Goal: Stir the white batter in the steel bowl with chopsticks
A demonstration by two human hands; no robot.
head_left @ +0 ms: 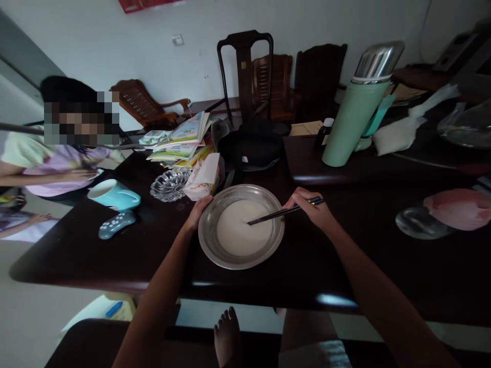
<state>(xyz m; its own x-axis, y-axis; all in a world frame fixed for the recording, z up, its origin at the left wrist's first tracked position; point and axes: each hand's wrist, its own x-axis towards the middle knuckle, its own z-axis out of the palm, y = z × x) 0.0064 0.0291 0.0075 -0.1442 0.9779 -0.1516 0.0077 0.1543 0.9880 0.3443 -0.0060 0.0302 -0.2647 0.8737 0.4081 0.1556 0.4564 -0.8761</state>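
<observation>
A wide metal bowl [207, 240] stands on the dark table in front of me, with a milky white liquid [243, 237] in it. My left hand [198, 212] grips the bowl's rim on the left side; part of its fingers is hidden. In my right hand [311, 206], fingers closed, is a pair of dark chopsticks [274, 215]. They slant down to the left over the bowl's right rim, and their tips dip into the liquid near the middle.
Left of the bowl are a glass dish [169, 186], a tissue pack [203, 179], a blue mug [115, 194] and a game controller [117, 225]. Behind are books [184, 138] and a black bag [251, 145]. A green thermos [351, 120] stands right. A person [65, 163] sits left.
</observation>
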